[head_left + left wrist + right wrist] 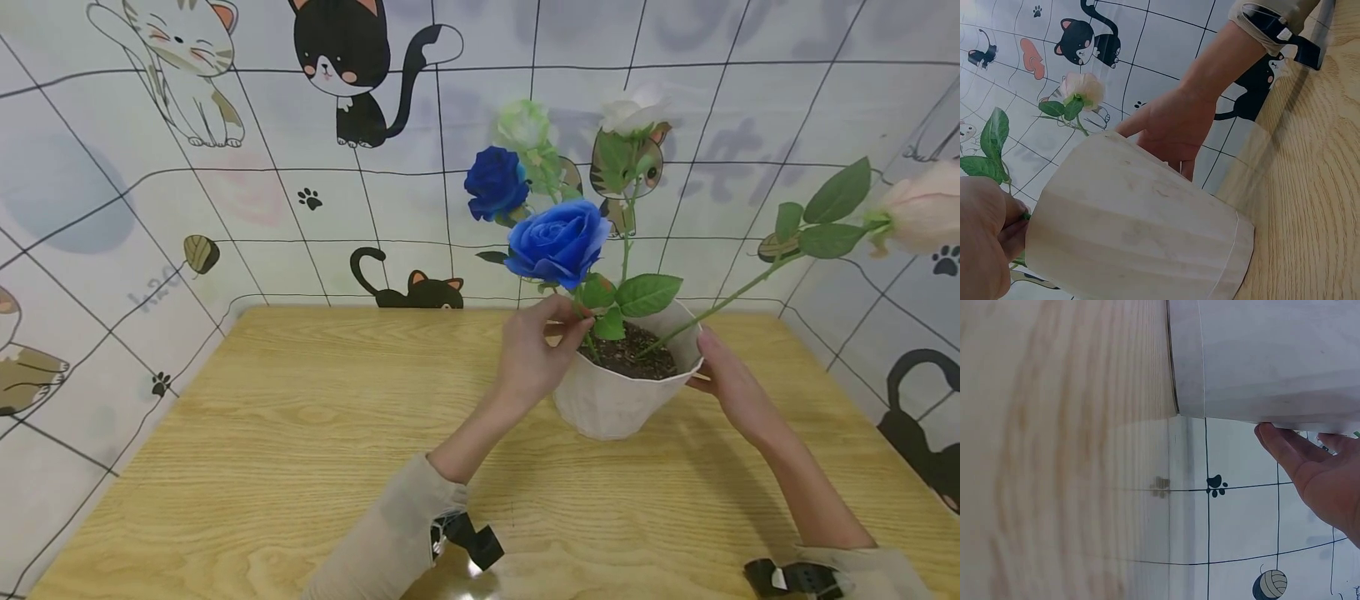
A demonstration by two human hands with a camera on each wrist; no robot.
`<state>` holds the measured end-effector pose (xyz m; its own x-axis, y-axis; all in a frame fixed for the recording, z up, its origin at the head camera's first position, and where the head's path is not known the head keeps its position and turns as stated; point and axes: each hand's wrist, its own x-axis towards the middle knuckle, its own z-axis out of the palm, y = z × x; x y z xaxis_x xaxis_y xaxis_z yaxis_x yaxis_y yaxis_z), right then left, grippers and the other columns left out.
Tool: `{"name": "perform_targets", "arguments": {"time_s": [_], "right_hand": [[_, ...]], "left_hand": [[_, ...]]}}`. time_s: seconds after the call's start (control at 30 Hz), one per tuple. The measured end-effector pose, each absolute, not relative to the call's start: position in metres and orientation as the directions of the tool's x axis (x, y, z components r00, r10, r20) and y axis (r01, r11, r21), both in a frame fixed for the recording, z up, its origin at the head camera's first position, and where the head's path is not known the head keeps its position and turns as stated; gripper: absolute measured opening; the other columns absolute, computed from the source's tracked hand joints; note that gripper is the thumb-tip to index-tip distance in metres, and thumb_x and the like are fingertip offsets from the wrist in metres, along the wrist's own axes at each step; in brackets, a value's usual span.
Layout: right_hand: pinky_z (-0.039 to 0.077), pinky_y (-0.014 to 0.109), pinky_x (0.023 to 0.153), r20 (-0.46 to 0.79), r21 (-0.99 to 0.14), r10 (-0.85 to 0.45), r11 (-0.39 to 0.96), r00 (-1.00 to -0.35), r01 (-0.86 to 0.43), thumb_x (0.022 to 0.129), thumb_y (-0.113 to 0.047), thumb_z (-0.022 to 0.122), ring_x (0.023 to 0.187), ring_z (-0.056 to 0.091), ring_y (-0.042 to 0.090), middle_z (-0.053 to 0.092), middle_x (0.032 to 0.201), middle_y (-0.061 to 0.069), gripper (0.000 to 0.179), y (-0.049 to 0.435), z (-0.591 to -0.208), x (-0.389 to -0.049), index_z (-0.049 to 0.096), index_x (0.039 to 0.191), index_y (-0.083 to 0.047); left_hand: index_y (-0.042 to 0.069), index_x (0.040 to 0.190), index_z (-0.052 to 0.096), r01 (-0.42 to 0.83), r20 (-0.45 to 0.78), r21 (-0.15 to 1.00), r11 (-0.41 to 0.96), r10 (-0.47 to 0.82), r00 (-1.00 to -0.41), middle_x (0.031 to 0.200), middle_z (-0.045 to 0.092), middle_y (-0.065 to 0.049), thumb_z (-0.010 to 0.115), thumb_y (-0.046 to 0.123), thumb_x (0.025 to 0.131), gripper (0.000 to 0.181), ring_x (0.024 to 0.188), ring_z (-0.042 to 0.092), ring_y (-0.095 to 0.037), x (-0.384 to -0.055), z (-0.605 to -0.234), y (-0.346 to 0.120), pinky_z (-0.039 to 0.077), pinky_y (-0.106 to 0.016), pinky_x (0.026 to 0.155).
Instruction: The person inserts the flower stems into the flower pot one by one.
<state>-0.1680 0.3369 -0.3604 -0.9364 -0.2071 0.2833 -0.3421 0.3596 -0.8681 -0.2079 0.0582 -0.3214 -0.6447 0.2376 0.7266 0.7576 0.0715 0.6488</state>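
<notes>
A white flowerpot [611, 404] with dark soil [637, 352] stands on the table, holding several artificial roses. My left hand [536, 350] is at its left rim and pinches the green stem of the bright blue rose [558, 242] between thumb and fingertips. Green leaves [648, 294] spread beside those fingers. On the opposite side, my right hand [738, 387] rests against the pot's outer wall, thumb near the rim; the right wrist view shows its extended fingers [1282, 440] touching the wall. A pale pink rose [918, 208] leans far right over that hand.
A darker blue rose [497, 183], a light green rose [523, 125] and a white rose [630, 112] rise behind the bright blue one. The wooden table [322, 400] ends at a cat-patterned, gridded backdrop [300, 242] at the back and sides.
</notes>
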Motion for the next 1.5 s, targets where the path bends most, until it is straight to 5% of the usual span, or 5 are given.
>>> {"name": "perform_targets", "arguments": {"time_s": [0.73,0.97,1.5], "right_hand": [[0.049,0.012,0.089,0.29,-0.879,-0.222,0.323,-0.931,-0.351,0.113,-0.032,0.018,0.118,0.052,-0.006,0.042,0.141,-0.007,0.057,0.338,-0.361,-0.169,0.015,0.159,0.002],[0.049,0.013,0.089,0.295,-0.88,-0.227,0.313,-0.928,-0.357,0.113,-0.031,0.018,0.118,0.052,-0.006,0.043,0.141,-0.008,0.056,0.337,-0.361,-0.169,0.016,0.159,0.001],[0.049,0.012,0.088,0.293,-0.868,-0.226,0.344,-0.929,-0.358,0.113,-0.032,0.017,0.116,0.052,-0.008,0.044,0.138,-0.011,0.057,0.336,-0.36,-0.169,0.015,0.159,0.004]], "left_hand": [[0.0,0.094,0.074,0.713,0.695,0.695,0.094,0.165,-0.7,0.085,0.073,-0.01,0.075,0.005,0.091,0.006,0.078,0.072,-0.016,-0.202,-0.333,0.044,0.059,-0.026,0.074],[-0.003,0.097,0.07,0.671,0.659,0.74,0.046,0.146,-0.737,0.09,0.072,-0.014,0.071,-0.001,0.091,0.006,0.082,0.071,-0.023,-0.2,-0.342,0.042,0.058,-0.025,0.08],[-0.002,0.099,0.068,0.69,0.681,0.723,0.038,0.126,-0.721,0.093,0.07,-0.012,0.071,0.004,0.093,0.009,0.087,0.067,-0.022,-0.191,-0.348,0.037,0.058,-0.028,0.081]]}}
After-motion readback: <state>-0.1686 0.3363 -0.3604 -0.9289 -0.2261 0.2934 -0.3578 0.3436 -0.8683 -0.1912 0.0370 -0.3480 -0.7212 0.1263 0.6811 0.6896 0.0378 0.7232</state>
